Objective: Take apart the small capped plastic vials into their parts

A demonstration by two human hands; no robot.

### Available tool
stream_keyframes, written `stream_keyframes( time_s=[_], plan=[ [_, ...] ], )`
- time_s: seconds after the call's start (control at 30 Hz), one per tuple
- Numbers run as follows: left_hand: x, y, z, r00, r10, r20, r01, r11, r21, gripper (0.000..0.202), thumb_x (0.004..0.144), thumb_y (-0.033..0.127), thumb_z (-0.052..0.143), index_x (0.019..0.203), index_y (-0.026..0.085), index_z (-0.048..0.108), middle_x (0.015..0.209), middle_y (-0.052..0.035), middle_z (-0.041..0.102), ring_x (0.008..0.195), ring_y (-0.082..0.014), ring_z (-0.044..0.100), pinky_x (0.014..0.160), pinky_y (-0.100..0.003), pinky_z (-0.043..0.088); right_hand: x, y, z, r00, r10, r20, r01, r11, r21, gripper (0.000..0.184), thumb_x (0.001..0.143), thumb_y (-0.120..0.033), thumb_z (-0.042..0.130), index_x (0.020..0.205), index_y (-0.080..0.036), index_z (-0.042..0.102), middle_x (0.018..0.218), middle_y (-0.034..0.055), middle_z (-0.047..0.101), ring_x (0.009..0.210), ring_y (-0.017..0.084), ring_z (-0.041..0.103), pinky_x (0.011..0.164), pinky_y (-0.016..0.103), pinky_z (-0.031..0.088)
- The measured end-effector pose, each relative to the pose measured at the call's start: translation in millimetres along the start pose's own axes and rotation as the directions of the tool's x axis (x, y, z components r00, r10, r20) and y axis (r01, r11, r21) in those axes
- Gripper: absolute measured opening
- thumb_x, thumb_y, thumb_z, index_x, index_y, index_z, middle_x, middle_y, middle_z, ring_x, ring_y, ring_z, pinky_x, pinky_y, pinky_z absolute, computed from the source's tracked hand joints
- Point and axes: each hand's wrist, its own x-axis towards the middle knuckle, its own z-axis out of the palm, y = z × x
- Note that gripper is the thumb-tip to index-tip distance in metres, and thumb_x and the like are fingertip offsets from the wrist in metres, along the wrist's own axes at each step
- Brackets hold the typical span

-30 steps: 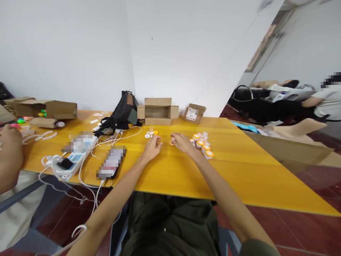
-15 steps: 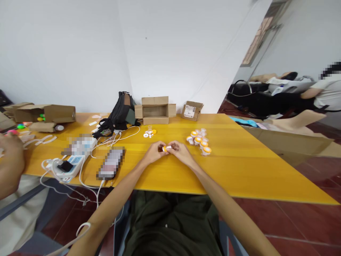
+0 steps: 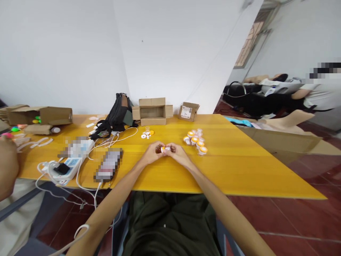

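Note:
Over the middle of the yellow table, my left hand (image 3: 153,153) and my right hand (image 3: 177,154) meet with fingers closed around one small jar (image 3: 165,149). An orange band shows at its left side, and a white part with dark specks faces up between the fingertips. My fingers cover much of it. Beyond my left hand lies a loose group of small white pieces (image 3: 145,136) beside an orange lid (image 3: 151,132). To the right of my right hand, several small clear jars (image 3: 202,151) with orange-rimmed white lids stand clustered.
An open cardboard box (image 3: 152,115) and a smaller box (image 3: 188,111) stand against the wall. A black backpack (image 3: 118,110), a phone (image 3: 108,165), a power strip (image 3: 71,165) and white cables occupy the left. Another person's arm (image 3: 7,167) reaches in at the far left.
The whole view has shifted slightly. In my hands the jar has turned a little, so more of its speckled white part shows. Both hands keep their hold.

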Motion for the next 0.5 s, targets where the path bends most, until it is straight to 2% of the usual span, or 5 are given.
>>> stream_keyframes(
  time_s=[0.2,0.37,0.5],
  plan=[
    [1,0,-1.2,1.0,-0.004,0.023,0.006,0.995,-0.103,0.042,0.064,0.039,0.086,0.092,0.018,0.064,0.083,-0.0021,0.072,0.077,-0.0164,0.068,0.077,-0.03,0.055,3,7,-2,0.996,0.064,-0.058,-0.058,0.994,0.095,0.045,0.055,-0.053,0.087,0.08,-0.021,0.07,0.079,0.0032,0.073,0.071,0.018,0.068,0.072,0.033,0.057],
    [3,-3,-2.9,1.0,0.012,0.007,-0.011,0.995,-0.094,0.035,0.065,0.035,0.084,0.09,0.018,0.066,0.086,-0.003,0.074,0.08,-0.0172,0.07,0.082,-0.032,0.056,6,14,-2,0.993,0.08,-0.084,-0.065,0.984,0.168,0.051,0.047,-0.056,0.09,0.079,-0.021,0.072,0.077,0.0031,0.072,0.072,0.018,0.067,0.071,0.032,0.058],
    [5,-6,-4.0,1.0,0.006,-0.013,-0.007,0.995,-0.1,0.032,0.067,0.031,0.083,0.092,0.018,0.068,0.085,-0.0028,0.074,0.081,-0.0173,0.07,0.084,-0.032,0.056,3,7,-3,0.993,0.101,-0.061,-0.086,0.975,0.202,0.051,0.052,-0.06,0.087,0.08,-0.021,0.072,0.078,0.0032,0.073,0.073,0.017,0.068,0.076,0.034,0.059]
  ],
)
